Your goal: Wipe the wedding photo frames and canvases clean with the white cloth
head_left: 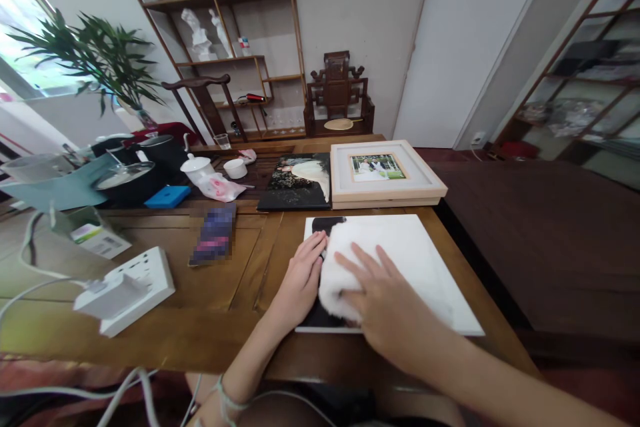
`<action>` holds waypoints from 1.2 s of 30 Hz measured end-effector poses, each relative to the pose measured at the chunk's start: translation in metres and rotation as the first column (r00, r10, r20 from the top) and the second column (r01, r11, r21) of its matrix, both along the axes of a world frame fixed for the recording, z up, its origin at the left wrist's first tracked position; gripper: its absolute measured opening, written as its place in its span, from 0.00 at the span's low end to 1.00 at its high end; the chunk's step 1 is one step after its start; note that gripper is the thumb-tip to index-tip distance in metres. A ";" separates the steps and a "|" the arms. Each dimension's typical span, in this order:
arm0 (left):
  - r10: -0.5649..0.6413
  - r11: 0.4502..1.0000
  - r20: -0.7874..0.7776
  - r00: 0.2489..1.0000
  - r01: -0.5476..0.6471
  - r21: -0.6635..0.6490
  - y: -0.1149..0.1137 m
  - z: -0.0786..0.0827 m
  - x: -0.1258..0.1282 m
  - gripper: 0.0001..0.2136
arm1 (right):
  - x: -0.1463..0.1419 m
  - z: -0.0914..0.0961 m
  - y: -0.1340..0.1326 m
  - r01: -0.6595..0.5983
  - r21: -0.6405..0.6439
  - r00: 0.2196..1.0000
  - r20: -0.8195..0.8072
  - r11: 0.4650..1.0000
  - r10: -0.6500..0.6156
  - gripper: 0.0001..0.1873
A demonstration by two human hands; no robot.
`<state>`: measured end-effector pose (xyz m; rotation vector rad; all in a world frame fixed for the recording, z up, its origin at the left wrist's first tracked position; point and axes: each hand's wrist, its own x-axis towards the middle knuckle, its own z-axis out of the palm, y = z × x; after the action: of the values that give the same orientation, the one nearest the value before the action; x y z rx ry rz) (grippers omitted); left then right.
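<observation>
Nearest the lens: right hand (pixel 383 310), flat and wide, fingers spread, palm pressed down on a white fluffy cloth (pixel 340 260), gripping nothing. Beside it, left hand (pixel 300 280), also flat, fingers together, laid on the left edge of a large white square photo panel (pixel 425 260), fingertips touching the cloth's side, holding nothing. Panel flat on the brown wooden table (pixel 225 293), near the front edge, steadied by the left hand. Cloth bunched over the panel's left part, just beside a dark strip of picture along the left edge. Stage, as a judgement: wiping of the panel in hand, cloth at the left end, wide white stretch to the right bare of cloth; wiped or unwiped there, impossible to tell, no dust or smears visible either way. Beyond the panel: pale wooden frame with a small colour photograph (pixel 385 173), touching a dark unframed photo print (pixel 297 183) on its left; neither under a hand. Further left: white ceramic cup (pixel 235 168), blue flat box (pixel 167 197), white power strip with plugged adapter (pixel 130 287).
</observation>
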<state>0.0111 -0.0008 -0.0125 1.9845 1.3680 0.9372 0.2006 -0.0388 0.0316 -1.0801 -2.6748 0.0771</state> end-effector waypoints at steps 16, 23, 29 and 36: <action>-0.025 0.999 -0.166 0.986 0.032 0.044 -0.010 0.006 0.004 0.24 | 0.105 0.006 -0.016 0.190 0.187 0.972 -0.171 0.964 -0.159 0.12; -0.036 0.999 -0.172 0.985 0.042 0.031 -0.011 0.008 0.003 0.23 | 0.034 0.038 0.077 -0.095 0.112 0.992 -0.072 0.989 0.103 0.14; -0.025 0.999 -0.154 0.988 0.032 0.043 -0.008 0.009 0.003 0.21 | -0.028 0.031 0.106 -0.210 0.006 0.978 0.020 0.978 0.209 0.16; -0.049 0.998 -0.147 0.988 0.056 0.039 -0.008 0.008 0.002 0.22 | 0.025 0.030 0.090 -0.073 -0.101 0.997 0.025 0.992 0.075 0.16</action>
<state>0.0132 -0.0087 -0.0040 2.1473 1.3765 0.8178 0.2257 0.0516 0.0614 -1.0176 -2.7631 0.2128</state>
